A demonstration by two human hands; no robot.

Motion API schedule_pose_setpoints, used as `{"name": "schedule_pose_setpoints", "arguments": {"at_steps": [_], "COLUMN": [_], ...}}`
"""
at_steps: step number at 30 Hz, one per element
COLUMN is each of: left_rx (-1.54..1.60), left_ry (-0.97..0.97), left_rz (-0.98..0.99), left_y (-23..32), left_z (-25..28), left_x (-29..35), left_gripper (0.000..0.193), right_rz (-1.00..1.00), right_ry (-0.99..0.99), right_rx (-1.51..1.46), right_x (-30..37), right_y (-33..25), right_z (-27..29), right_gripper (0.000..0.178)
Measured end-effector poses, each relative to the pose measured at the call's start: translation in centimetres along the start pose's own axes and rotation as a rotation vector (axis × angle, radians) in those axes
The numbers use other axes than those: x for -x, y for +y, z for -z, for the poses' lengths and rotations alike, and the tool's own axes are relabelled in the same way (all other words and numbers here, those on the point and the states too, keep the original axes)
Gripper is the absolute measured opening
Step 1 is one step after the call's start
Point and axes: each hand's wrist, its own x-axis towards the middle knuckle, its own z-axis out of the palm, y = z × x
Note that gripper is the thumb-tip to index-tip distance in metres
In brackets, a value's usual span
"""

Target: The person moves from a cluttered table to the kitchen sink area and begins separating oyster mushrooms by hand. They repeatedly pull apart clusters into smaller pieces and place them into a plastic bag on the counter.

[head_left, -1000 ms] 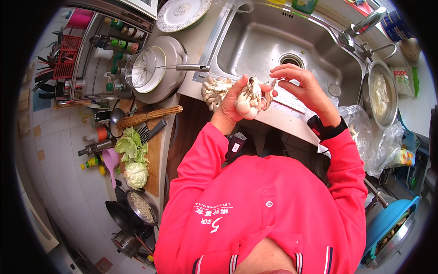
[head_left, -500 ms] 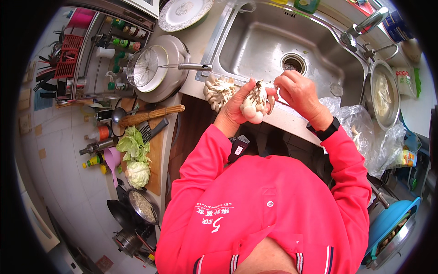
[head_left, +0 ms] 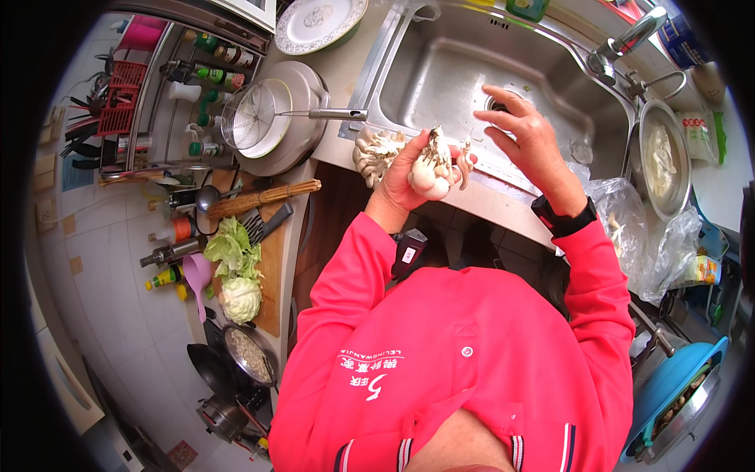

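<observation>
My left hand (head_left: pixel 395 189) is closed around a small cluster of pale mushrooms (head_left: pixel 431 177), held by its caps with the rough root end upward, in front of the sink's near edge. One slender mushroom (head_left: pixel 465 164) leans out from the cluster's right side. Behind the left hand, a larger mushroom clump (head_left: pixel 375 156) lies on the counter edge. Over the near right part of the sink (head_left: pixel 448 71), my right hand (head_left: pixel 523 138) is open, fingers spread, with nothing in it. Its fingers partly cover the drain.
A metal bowl (head_left: pixel 661 161) with pale pieces stands right of the sink, near clear plastic bags (head_left: pixel 629 228). On the left are a wire strainer (head_left: pixel 255 116) across a rice cooker (head_left: pixel 303 145), a patterned plate (head_left: pixel 318 23), and lettuce (head_left: pixel 234 252) on a cutting board (head_left: pixel 271 275).
My right hand has left the mushroom cluster, moved right over the sink and spread its fingers. The left hand still holds the cluster, now turned slightly, with a slender mushroom showing beside it.
</observation>
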Motion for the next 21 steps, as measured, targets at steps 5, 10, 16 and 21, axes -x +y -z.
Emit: {"name": "schedule_pose_setpoints", "arguments": {"at_steps": [5,10,16,21], "left_rx": [0.039,-0.047,0.057,-0.057], "left_ry": [-0.001,0.028,0.109,0.122], "left_rz": [0.002,0.048,0.06,0.085], "left_y": [-0.1,-0.5,-0.9,-1.2], "left_z": [0.5,0.0,0.4,1.2], "left_x": [-0.5,-0.4,-0.3,-1.3], "left_gripper": [0.055,0.056,0.06,0.066], "right_rz": [0.06,-0.14,-0.181,-0.521], "right_ry": [-0.24,-0.063,0.035,-0.071], "right_rx": [-0.093,-0.254,0.173,-0.515], "right_x": [-0.2,0.3,1.0,2.3], "right_y": [-1.4,-0.1,2.2,0.8], "right_z": [0.2,-1.3,-1.3,-1.4], "right_gripper": [0.015,0.011,0.039,0.029]}}
